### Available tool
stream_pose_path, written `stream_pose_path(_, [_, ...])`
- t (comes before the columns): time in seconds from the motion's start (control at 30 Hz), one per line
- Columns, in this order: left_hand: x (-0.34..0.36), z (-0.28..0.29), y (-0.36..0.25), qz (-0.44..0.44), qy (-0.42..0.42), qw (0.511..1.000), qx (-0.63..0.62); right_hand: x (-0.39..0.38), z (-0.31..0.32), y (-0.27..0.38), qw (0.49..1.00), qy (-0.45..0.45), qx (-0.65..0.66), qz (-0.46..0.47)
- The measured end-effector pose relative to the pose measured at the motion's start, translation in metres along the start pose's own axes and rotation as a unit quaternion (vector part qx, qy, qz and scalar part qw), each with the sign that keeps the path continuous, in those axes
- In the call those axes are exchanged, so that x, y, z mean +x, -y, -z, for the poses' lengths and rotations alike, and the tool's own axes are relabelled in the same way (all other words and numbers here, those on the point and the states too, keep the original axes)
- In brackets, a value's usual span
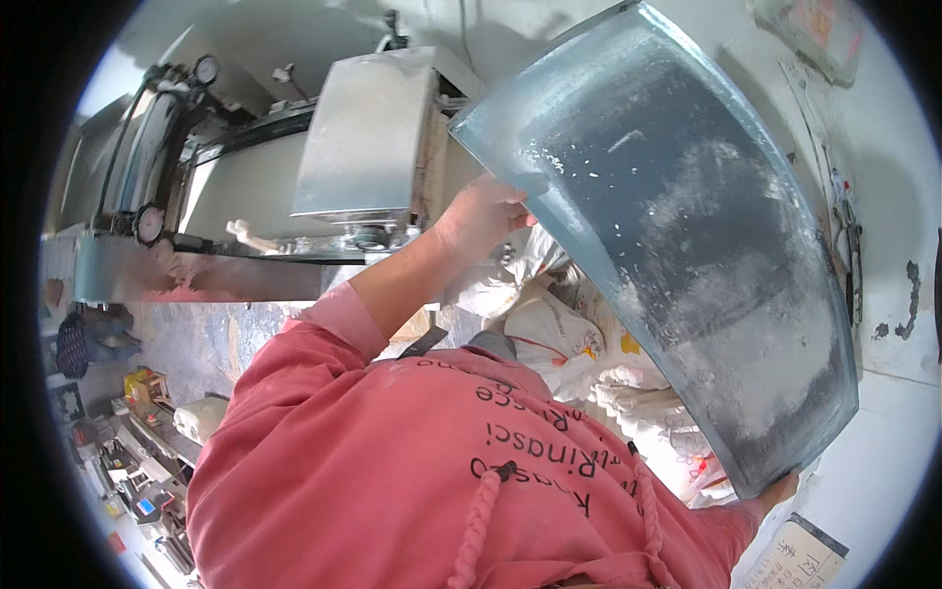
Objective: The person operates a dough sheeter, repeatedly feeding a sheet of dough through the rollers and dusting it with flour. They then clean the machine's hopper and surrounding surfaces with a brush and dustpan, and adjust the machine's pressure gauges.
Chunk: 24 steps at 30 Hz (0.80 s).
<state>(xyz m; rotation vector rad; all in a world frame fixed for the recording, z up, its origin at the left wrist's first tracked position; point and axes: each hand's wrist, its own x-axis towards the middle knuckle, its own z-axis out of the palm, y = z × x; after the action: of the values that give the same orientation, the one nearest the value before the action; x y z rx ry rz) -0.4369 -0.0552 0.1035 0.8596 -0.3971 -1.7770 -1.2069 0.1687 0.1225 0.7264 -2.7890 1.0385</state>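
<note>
A large rectangular metal tray [677, 226] with raised grey-blue edges is held tilted up at the right. White powder is smeared and speckled over its dark inner face. My left hand [483, 218] has its fingers closed on the tray's near left edge. At the tray's lower right corner is my right hand [781, 489], mostly hidden behind the rim, with the visible part gripping the corner.
On the left stands a roller machine [245, 187] with round dials and a sloping metal plate [363, 137]. White sacks [549, 329] lie below the tray. Tools hang on the right wall [846, 236]. A cluttered bench [147, 471] is at lower left.
</note>
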Motion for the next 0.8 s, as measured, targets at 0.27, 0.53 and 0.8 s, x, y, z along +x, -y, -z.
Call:
stream_pose_path(0.27, [-0.156,-0.006,-0.066,-0.168,-0.165,0.970,-0.058,-0.071,-0.049,0.189,0.974,0.055,0.053,0.215])
stream_pose_path(0.53, [-0.298,0.004,-0.063,-0.273,-0.373,0.864,-0.200,-0.120,-0.106,0.363,0.898,0.188,0.128,0.376])
stream_pose_path(0.8, [-0.320,-0.094,0.035,-0.393,-0.503,0.712,-0.294,-0.041,-0.176,0.479,0.815,0.314,0.188,0.450])
